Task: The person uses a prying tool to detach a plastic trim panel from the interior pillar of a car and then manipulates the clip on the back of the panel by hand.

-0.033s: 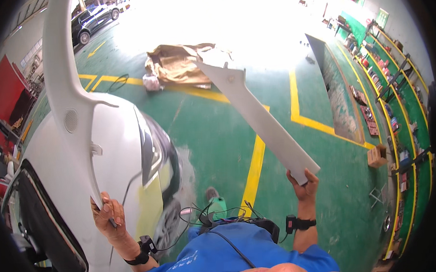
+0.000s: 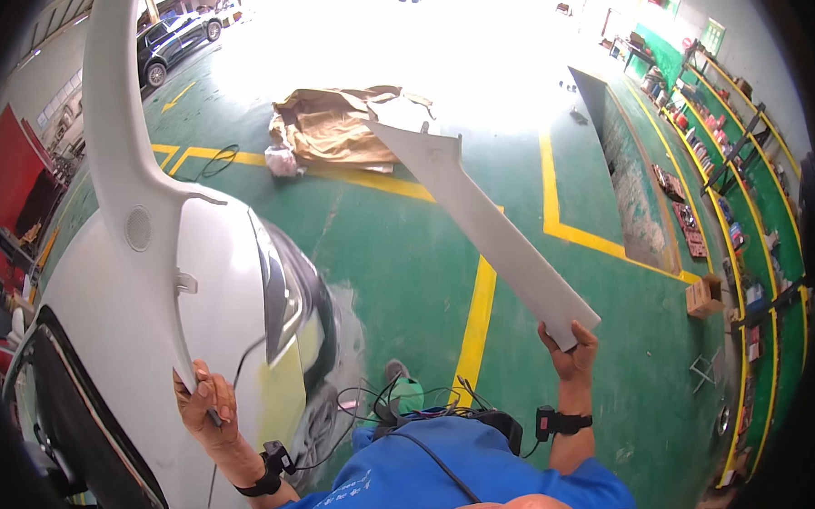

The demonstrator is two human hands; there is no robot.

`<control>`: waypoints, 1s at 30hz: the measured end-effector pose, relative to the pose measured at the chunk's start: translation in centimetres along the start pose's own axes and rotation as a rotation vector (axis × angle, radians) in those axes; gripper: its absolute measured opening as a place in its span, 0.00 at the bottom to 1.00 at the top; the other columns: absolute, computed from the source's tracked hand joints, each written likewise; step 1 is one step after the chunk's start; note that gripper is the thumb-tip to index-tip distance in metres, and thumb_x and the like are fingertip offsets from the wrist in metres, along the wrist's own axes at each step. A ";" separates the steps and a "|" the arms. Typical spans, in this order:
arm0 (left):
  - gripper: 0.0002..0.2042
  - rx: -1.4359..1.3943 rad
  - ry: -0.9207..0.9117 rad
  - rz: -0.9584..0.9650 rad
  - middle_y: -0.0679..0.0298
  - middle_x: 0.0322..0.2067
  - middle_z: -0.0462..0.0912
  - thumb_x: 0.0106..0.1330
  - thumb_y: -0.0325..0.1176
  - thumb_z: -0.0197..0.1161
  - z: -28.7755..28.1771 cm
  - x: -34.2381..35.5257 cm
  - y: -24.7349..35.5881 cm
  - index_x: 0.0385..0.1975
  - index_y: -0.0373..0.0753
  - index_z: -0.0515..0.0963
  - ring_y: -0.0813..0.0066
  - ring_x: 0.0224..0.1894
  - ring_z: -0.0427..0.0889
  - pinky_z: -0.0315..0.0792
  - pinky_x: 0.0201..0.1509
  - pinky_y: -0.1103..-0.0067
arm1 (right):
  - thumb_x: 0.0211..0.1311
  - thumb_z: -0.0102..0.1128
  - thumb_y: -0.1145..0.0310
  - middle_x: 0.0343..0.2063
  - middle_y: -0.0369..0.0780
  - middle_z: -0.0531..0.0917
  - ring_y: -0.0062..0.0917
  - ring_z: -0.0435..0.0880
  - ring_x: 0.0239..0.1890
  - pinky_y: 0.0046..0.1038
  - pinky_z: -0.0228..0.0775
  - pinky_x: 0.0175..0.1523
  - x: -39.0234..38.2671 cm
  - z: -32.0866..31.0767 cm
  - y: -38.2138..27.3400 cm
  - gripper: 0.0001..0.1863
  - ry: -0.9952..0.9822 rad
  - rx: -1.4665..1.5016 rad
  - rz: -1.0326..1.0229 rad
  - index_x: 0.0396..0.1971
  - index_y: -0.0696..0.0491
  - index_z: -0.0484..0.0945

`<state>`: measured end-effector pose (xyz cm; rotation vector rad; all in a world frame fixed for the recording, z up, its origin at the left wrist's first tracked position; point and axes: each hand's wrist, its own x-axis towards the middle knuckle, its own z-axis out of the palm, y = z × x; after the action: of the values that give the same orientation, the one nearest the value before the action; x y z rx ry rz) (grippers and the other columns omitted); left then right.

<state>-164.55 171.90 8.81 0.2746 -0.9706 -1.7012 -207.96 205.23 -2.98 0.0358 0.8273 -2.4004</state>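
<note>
My left hand (image 2: pixel 205 404) grips the lower tip of a long white pillar trim panel (image 2: pixel 127 176) that rises steeply to the upper left, over the white car (image 2: pixel 218 290). A thin dark tool or cable also sits in that hand. My right hand (image 2: pixel 571 356) holds the lower end of a second, pale grey trim panel (image 2: pixel 488 224). That panel slants up and away toward the middle of the view. Both wrists wear black bands with cables. The two panels are apart from each other.
The white car's front corner and headlight (image 2: pixel 287 296) fill the lower left. The green floor has yellow lines (image 2: pixel 478 315). Brown cardboard (image 2: pixel 329 126) lies ahead. A floor pit (image 2: pixel 627 181), a small box (image 2: pixel 705 296) and shelves (image 2: pixel 740 158) are on the right. A dark car (image 2: pixel 166 42) is parked far left.
</note>
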 end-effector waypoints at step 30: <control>0.09 0.038 0.496 0.250 0.61 0.24 0.71 0.62 0.18 0.56 -6.9 51.4 -17.7 0.41 0.26 0.70 0.79 0.10 0.65 0.59 0.09 0.86 | 0.60 0.52 0.77 0.52 0.49 0.71 0.48 0.69 0.57 0.56 0.67 0.61 77.3 33.7 24.8 0.19 -0.007 -0.117 0.435 0.52 0.58 0.66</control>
<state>-191.53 124.29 6.31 0.5469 -0.6362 -1.3001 -252.76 129.64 -5.74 0.1456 0.8561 -1.9422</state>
